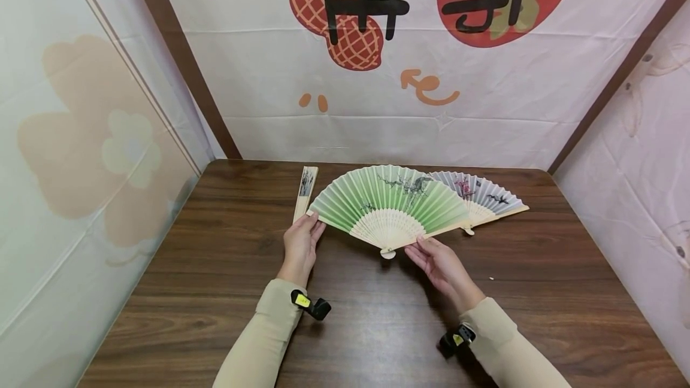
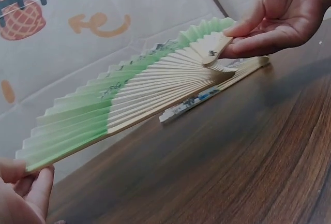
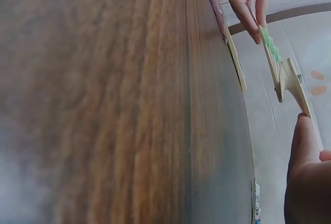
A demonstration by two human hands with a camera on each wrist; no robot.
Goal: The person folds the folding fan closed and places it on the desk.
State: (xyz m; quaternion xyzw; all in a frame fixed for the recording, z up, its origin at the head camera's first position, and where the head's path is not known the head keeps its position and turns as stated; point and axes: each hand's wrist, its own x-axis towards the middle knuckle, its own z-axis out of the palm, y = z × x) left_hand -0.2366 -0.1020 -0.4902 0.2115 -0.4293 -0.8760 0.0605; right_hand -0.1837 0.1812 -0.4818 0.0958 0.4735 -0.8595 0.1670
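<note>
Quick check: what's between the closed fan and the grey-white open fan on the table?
The open green fan, held up by the left hand and right hand, sits between the closed fan and the grey-white fan, overlapping the latter; head view shows it.

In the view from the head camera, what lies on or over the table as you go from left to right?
Closed fan → left hand → open green fan → right hand → open white fan, partly behind the green one.
</note>
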